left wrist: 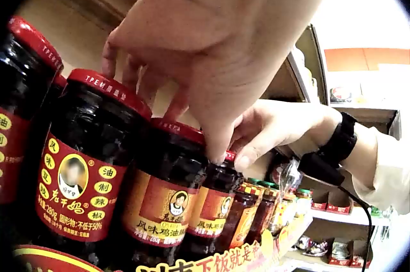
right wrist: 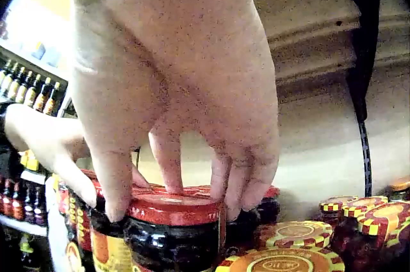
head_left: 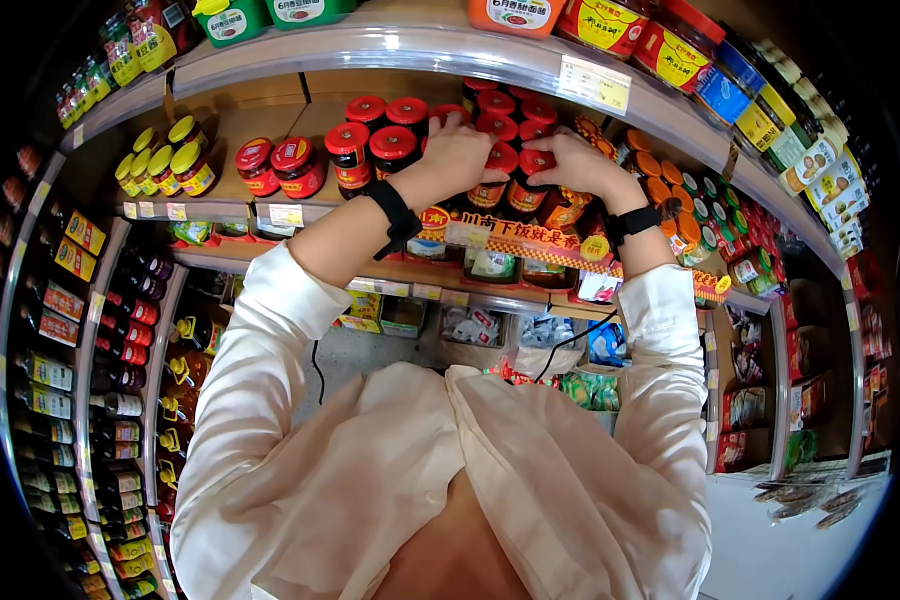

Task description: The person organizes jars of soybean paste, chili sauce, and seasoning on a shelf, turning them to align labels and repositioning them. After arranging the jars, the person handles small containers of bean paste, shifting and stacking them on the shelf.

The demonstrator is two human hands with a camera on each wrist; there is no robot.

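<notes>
My left hand (head_left: 462, 158) reaches over red-lidded glass jars of dark chili sauce on the shelf. Its thumb and bent fingers grip the top of a front-row chili sauce jar (left wrist: 163, 185), seen in the left wrist view. Beside it my right hand (head_left: 582, 165) holds the neighbouring jar (right wrist: 172, 240) by its red lid, thumb at the front and fingers toward the back. Both jars stand upright in their row. Another jar (left wrist: 90, 163), with a red label, is just left of my left hand. Each wrist wears a black strap.
A printed promotional strip (head_left: 525, 240) runs along the shelf front. Yellow-lidded jars (head_left: 165, 165) stand to the left, orange-lidded jars (head_left: 670, 200) to the right. An upper shelf edge (head_left: 410, 50) curves above the hands. Patterned-lid jars (right wrist: 298, 233) crowd beside my right hand.
</notes>
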